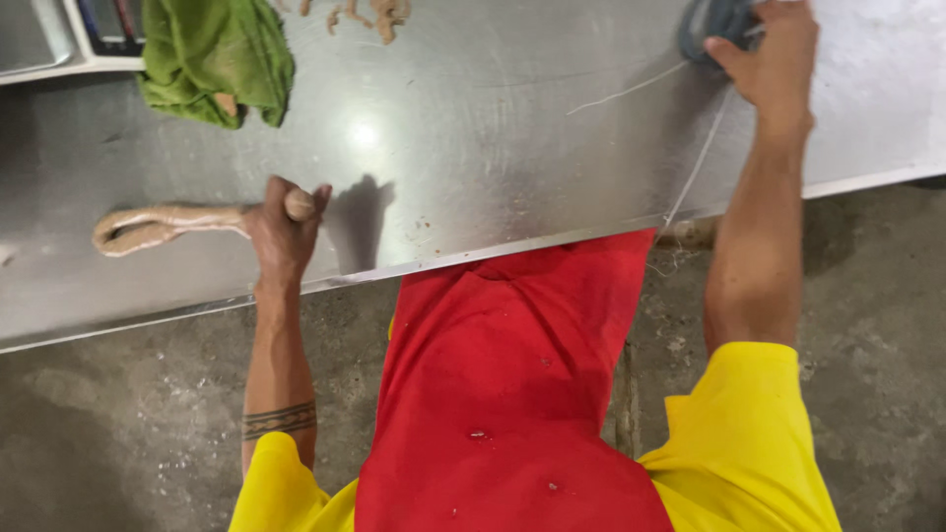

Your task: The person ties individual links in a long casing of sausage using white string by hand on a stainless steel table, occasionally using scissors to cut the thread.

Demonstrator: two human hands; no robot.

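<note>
My left hand is closed around one end of a long pale-brown sausage that lies looped on the steel table, near its front edge. My right hand reaches to the far right of the table and grips a grey-blue spool of twine. A thin white string runs from the spool down toward the table edge, and another strand lies across the steel.
A crumpled green cloth sits at the back left beside a white tray. Small sausage pieces lie at the far edge. I wear a red apron over a yellow shirt. Concrete floor is below.
</note>
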